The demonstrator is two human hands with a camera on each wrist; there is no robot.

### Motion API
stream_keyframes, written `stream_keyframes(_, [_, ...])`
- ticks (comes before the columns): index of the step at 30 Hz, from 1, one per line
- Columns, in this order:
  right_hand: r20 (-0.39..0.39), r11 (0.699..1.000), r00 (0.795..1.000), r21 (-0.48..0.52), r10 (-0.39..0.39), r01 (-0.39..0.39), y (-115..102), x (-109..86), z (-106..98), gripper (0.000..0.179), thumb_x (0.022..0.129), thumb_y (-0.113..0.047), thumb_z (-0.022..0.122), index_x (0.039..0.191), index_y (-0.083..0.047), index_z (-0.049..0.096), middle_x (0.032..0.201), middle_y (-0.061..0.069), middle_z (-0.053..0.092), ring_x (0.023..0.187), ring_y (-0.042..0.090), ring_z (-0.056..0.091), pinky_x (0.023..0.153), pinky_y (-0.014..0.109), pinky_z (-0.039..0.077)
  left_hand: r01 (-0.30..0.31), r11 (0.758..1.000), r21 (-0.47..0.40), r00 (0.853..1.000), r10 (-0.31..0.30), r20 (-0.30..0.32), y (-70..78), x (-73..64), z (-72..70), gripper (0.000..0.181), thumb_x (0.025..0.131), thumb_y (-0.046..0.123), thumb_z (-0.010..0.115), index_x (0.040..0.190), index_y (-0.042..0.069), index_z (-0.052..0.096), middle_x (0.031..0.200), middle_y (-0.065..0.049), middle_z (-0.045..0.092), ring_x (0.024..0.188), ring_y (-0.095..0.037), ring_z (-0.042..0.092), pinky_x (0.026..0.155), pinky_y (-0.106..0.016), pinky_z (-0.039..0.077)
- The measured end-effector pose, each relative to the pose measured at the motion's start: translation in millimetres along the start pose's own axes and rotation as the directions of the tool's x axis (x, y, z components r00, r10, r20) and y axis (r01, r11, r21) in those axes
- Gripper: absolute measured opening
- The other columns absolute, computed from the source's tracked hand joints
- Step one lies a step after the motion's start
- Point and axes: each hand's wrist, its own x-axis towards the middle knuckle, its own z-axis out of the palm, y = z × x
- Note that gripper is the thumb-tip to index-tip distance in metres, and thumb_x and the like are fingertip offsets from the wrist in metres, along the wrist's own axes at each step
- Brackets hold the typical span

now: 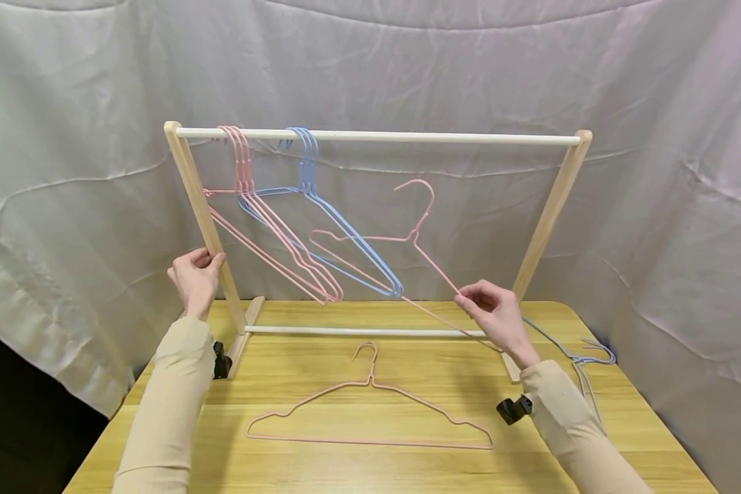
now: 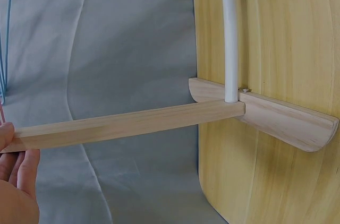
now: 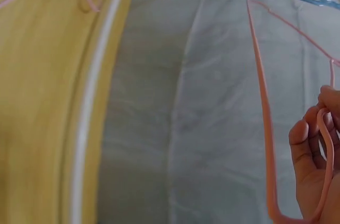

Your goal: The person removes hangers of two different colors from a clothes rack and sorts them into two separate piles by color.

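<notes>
My left hand point(image 1: 195, 278) grips the left wooden post point(image 1: 193, 180) of a hanger rack, thumb on its front; the left wrist view shows the fingers point(image 2: 26, 173) around that post. In my right hand point(image 1: 492, 312) a pink hanger point(image 1: 383, 238) is pinched by its shoulder arm, in mid-air below the white top bar point(image 1: 438, 137). Its hook points up and left, and its far end passes behind the blue hangers. Several pink hangers point(image 1: 278, 230) hang at the bar's left end, with several blue hangers point(image 1: 352, 237) just right of them.
Another pink hanger point(image 1: 370, 444) lies flat on the wooden table point(image 1: 321, 473) in front of the rack. Blue hangers point(image 1: 583, 358) lie at the table's right side, partly behind the right sleeve. A white lower bar point(image 1: 358, 332) joins the rack's feet, and grey curtain point(image 1: 469, 75) hangs behind.
</notes>
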Motion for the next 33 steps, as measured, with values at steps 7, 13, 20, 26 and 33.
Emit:
stream_keyframes(7, [0.048,0.999,0.998,0.038,0.033,-0.035,27.3,-21.8,7.3,0.007,0.091,0.001,0.069,0.096,0.005,0.072,0.081,0.005,0.068,0.065,0.0,0.056,0.058,0.017,0.049,0.005,1.0,0.006,1.0,-0.005,0.0,-1.7,1.5,0.1,0.035,0.092,0.023,0.072,0.119,0.0,0.073,0.12,-0.022,0.069,0.133,-0.026,0.036,0.11,-0.042,0.028])
stream_keyframes(13, [0.115,0.996,0.991,0.047,0.065,-0.071,44.4,-37.8,13.7,0.008,0.093,-0.002,0.068,0.096,0.004,0.072,0.08,0.009,0.069,0.063,0.004,0.057,0.058,0.021,0.05,-0.003,1.0,-0.008,1.0,0.003,-0.002,-0.2,0.0,0.3,0.034,0.092,0.02,0.073,0.118,-0.001,0.073,0.121,-0.025,0.068,0.137,-0.026,0.035,0.113,-0.041,0.026])
stream_keyframes(20, [0.187,0.994,0.98,0.072,0.062,-0.077,61.2,-55.1,21.7,0.009,0.094,-0.005,0.068,0.095,0.003,0.072,0.076,0.003,0.067,0.061,0.005,0.055,0.055,0.023,0.048,0.0,1.0,-0.003,1.0,0.0,-0.006,0.3,-0.3,0.2,0.034,0.092,0.021,0.073,0.118,0.0,0.073,0.12,-0.024,0.068,0.135,-0.027,0.036,0.112,-0.041,0.027])
stream_keyframes(26, [0.238,0.989,0.969,0.116,0.057,-0.087,70.0,-69.8,29.2,0.006,0.092,-0.003,0.069,0.094,0.001,0.073,0.074,0.007,0.067,0.061,0.001,0.055,0.054,0.024,0.049,0.002,1.0,-0.005,1.0,-0.002,0.0,0.0,-0.1,0.5,0.034,0.092,0.021,0.073,0.118,0.0,0.073,0.12,-0.023,0.069,0.135,-0.026,0.035,0.112,-0.042,0.026])
stream_keyframes(33, [0.33,0.981,0.941,0.145,0.077,-0.131,74.4,-83.0,34.2,0.013,0.092,-0.003,0.069,0.1,0.008,0.071,0.078,0.012,0.069,0.064,-0.001,0.057,0.054,0.027,0.052,0.0,1.0,-0.007,1.0,0.0,0.001,-0.1,-0.1,0.5,0.034,0.092,0.021,0.072,0.119,-0.001,0.072,0.121,-0.024,0.068,0.136,-0.027,0.035,0.113,-0.042,0.025])
